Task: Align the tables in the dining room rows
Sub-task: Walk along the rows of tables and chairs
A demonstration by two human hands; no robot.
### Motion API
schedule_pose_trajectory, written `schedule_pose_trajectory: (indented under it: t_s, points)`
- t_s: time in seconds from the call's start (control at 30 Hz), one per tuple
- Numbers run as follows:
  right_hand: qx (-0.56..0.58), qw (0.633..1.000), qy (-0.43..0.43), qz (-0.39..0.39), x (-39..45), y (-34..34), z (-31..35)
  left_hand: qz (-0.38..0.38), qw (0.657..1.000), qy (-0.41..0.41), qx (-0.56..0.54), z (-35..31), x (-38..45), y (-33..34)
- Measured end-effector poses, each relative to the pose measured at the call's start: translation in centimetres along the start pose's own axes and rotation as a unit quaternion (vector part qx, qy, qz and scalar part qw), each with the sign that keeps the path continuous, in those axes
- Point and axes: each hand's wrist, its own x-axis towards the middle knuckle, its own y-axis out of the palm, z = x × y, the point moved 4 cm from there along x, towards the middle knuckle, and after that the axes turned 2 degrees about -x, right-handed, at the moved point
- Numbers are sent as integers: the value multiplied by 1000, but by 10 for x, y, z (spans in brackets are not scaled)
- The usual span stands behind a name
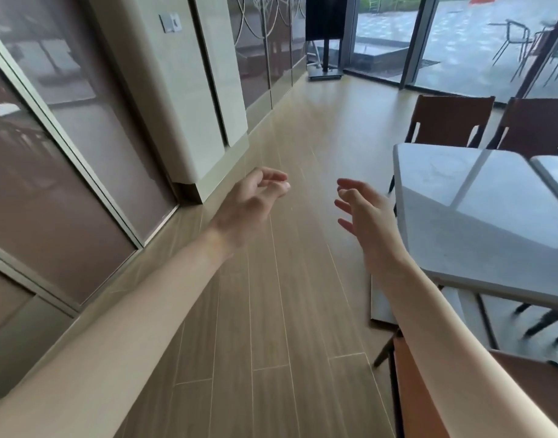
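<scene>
Both arms reach forward over the wooden floor (271,311) in the middle of the frame, and neither hand holds anything. The left hand (249,203), at centre, has its fingers loosely curled with a gap between them and the thumb; the right hand (363,210), just right of centre, has its fingers spread and relaxed. The table (479,216) to be aligned fills the right side of the frame, its near left edge just beside the right hand but not touched by it. A second table (555,172) abuts it at the far right edge, a narrow seam showing between the two tops. Brown chairs (451,121) stand behind them at upper right, and another chair (429,399) sits at lower right under the right forearm. The top looks like polished stone or a stone-look slab, glossy and reflecting the windows, so it is probably heavy, rigid and slick to a flat palm. Dark legs (539,324) show beneath, blurred. A sound hold would likely be both hands curled under the left edge or at its corners, and a low slide along the floor would likely suit better than a lift; the chairs close by could catch.
</scene>
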Motion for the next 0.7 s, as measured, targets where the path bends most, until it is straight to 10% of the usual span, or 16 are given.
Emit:
schedule_pose_trajectory:
  t_s: [0.7]
  points:
    - [-19, 985, 33, -167, 285, 12, -35, 132, 990, 30, 30, 52, 373, -1]
